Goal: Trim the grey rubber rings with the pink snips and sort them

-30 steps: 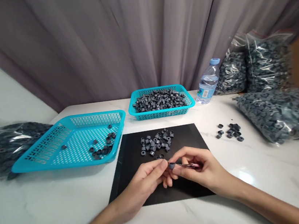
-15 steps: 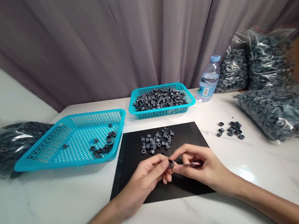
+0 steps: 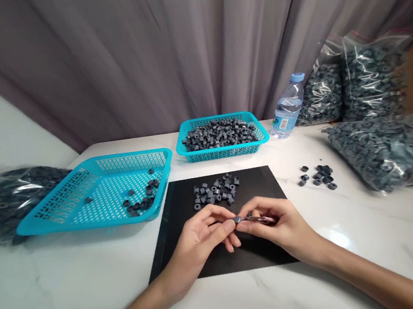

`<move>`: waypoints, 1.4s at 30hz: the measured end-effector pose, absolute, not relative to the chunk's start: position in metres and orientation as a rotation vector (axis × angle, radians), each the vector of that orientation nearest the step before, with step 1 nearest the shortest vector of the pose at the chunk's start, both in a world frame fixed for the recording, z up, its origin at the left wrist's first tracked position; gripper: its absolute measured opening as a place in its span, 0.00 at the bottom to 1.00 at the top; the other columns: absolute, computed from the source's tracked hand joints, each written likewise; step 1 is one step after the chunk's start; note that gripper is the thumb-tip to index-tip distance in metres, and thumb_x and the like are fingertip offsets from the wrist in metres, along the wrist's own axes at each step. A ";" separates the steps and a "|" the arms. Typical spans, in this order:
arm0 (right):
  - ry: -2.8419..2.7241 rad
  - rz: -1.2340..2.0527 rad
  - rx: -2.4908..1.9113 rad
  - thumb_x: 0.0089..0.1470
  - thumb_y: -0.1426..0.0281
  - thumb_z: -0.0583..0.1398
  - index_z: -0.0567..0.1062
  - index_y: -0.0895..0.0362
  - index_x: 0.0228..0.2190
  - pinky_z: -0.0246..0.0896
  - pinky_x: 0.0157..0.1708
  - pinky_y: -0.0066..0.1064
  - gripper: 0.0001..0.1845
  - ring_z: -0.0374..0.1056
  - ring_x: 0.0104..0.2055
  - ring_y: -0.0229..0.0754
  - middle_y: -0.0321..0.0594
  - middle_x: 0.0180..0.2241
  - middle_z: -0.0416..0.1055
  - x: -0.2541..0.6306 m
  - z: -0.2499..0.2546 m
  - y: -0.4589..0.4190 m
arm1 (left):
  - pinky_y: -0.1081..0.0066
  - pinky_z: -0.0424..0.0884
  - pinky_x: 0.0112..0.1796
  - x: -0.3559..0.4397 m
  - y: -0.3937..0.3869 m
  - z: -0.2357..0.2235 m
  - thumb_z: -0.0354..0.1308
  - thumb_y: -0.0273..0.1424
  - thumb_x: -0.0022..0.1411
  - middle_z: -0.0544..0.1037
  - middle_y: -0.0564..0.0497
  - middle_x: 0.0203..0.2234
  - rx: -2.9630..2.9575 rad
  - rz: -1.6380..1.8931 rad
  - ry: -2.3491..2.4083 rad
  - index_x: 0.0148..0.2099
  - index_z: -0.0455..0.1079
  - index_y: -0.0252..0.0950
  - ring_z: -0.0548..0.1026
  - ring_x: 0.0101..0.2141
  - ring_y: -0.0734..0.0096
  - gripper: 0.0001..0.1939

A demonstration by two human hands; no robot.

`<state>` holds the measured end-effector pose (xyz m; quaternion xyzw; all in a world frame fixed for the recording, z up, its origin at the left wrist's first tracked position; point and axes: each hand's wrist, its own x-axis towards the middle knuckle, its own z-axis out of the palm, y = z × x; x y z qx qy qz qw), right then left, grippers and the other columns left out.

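My left hand [image 3: 209, 232] is closed in a pinch on a small dark grey ring-shaped part [image 3: 237, 219], held above the black mat [image 3: 264, 187]. My right hand [image 3: 276, 221] meets it from the other side, its thumb and index fingertips at the part. A slim, shiny, pinkish metal tool [image 3: 262, 218] lies in my right fingers, its tip pointing at the part; its exact kind is unclear. Just beyond my hands, a pile of similar grey parts [image 3: 215, 191] sits on the mat.
A blue basket [image 3: 63, 223] with a few parts stands left; a fuller blue basket [image 3: 225, 154] is behind the mat. Loose parts [image 3: 318, 176] lie right. A water bottle [image 3: 287, 109] and filled plastic bags [image 3: 397, 155] are at the right, another bag [image 3: 10, 200] at far left.
The grey part has turned between my fingers: its hollow opening faced me before, and now its side shows. My left fingers have spread a little, and the view has shifted slightly.
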<state>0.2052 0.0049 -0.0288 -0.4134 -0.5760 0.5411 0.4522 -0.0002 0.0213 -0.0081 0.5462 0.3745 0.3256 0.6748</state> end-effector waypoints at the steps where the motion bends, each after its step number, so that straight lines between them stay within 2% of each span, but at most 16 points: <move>1: -1.429 1.337 -1.023 0.55 0.59 0.69 0.79 0.57 0.33 0.43 0.24 0.29 0.14 0.48 0.23 0.32 0.28 0.20 0.57 0.206 -0.028 0.005 | 0.74 0.69 0.33 0.000 0.021 -0.008 0.62 0.36 0.68 0.79 0.52 0.27 1.214 0.732 0.852 0.44 0.72 0.35 0.75 0.29 0.74 0.09; 5: -1.464 1.297 -1.031 0.60 0.58 0.64 0.78 0.58 0.31 0.47 0.25 0.29 0.15 0.51 0.25 0.32 0.32 0.23 0.63 0.208 -0.026 0.006 | 0.76 0.69 0.31 0.001 0.021 -0.003 0.63 0.36 0.67 0.81 0.49 0.30 1.138 0.712 0.881 0.39 0.72 0.32 0.76 0.28 0.75 0.10; 8: -1.471 1.297 -1.042 0.60 0.58 0.64 0.78 0.58 0.29 0.50 0.25 0.28 0.16 0.52 0.25 0.33 0.33 0.23 0.64 0.209 -0.024 0.006 | 0.76 0.70 0.30 0.002 0.020 0.001 0.65 0.35 0.66 0.81 0.47 0.32 1.102 0.690 0.872 0.37 0.73 0.31 0.77 0.29 0.74 0.11; 15: -1.428 1.343 -1.036 0.59 0.58 0.66 0.78 0.58 0.32 0.56 0.27 0.27 0.15 0.58 0.26 0.34 0.35 0.25 0.70 0.209 -0.024 0.005 | 0.76 0.70 0.30 0.003 0.019 0.002 0.64 0.36 0.67 0.81 0.46 0.34 1.094 0.659 0.822 0.38 0.75 0.30 0.78 0.31 0.73 0.12; 22: -1.433 1.386 -1.022 0.58 0.56 0.66 0.78 0.58 0.33 0.57 0.29 0.29 0.16 0.61 0.27 0.35 0.36 0.26 0.72 0.209 -0.023 0.006 | 0.74 0.69 0.34 0.002 0.020 -0.001 0.61 0.37 0.69 0.79 0.47 0.34 1.129 0.621 0.802 0.40 0.75 0.31 0.76 0.33 0.72 0.12; 30: -1.451 1.362 -1.040 0.62 0.56 0.63 0.75 0.58 0.33 0.51 0.28 0.28 0.17 0.54 0.26 0.33 0.32 0.25 0.64 0.210 -0.024 0.005 | 0.74 0.66 0.31 0.003 0.017 0.000 0.54 0.39 0.73 0.75 0.49 0.33 1.106 0.565 0.756 0.38 0.70 0.32 0.73 0.31 0.72 0.16; 36: -1.576 1.337 -1.095 0.66 0.55 0.58 0.74 0.57 0.35 0.52 0.29 0.28 0.17 0.55 0.29 0.36 0.33 0.28 0.63 0.209 -0.029 0.009 | 0.72 0.66 0.30 -0.007 0.019 0.008 0.50 0.43 0.74 0.73 0.50 0.30 1.251 0.546 0.768 0.38 0.66 0.35 0.73 0.31 0.71 0.17; 39: -1.684 1.288 -1.148 0.66 0.56 0.57 0.75 0.55 0.42 0.49 0.28 0.28 0.16 0.54 0.28 0.36 0.32 0.27 0.61 0.209 -0.031 0.008 | 0.72 0.66 0.29 -0.024 0.027 0.027 0.49 0.44 0.74 0.72 0.52 0.28 1.613 0.724 0.947 0.40 0.65 0.39 0.71 0.28 0.70 0.15; 42: -1.791 1.226 -1.180 0.64 0.57 0.60 0.74 0.52 0.47 0.46 0.26 0.29 0.15 0.49 0.25 0.35 0.29 0.24 0.55 0.209 -0.033 0.007 | 0.68 0.67 0.38 -0.047 0.040 0.050 0.49 0.37 0.74 0.73 0.52 0.32 2.060 1.039 1.428 0.41 0.64 0.40 0.72 0.33 0.67 0.08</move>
